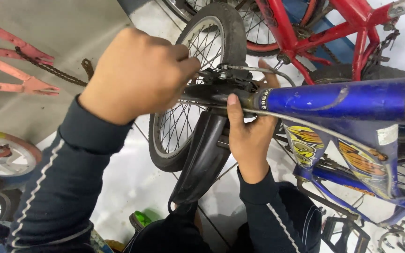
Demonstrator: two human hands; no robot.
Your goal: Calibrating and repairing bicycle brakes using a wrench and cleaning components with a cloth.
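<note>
Both hands work at the front end of a blue bicycle frame (348, 99), seen from the head camera looking down. Its left hand (139, 75) is curled into a closed grip at the black stem area (212, 93), fingers pinched on a small part beside the brake assembly (226, 74); what exactly the fingertips pinch is hidden by the knuckles. Its right hand (249, 136) wraps from below around the joint where the black stem meets the blue tube, thumb pressed on top, a closed grip on the frame, with one finger showing above near the silver brake cable (305, 122).

A small front wheel (191, 89) with a black tyre and silver spokes stands just behind the hands, and a black mudguard (202, 161) hangs down from the stem toward the person's lap. The cable runs along the underside of the blue tube, over yellow stickers (305, 145).

Around them, a red bicycle frame (324, 28) stands behind the blue one, a pink frame (10, 61) with a loose chain (52, 70) lies on the grey floor at left, and a pink-rimmed wheel (10, 157) sits lower left. A black pedal (345, 232) shows at the lower right, above the white tiled floor (127, 187). Both arms wear dark sleeves with white stripes.
</note>
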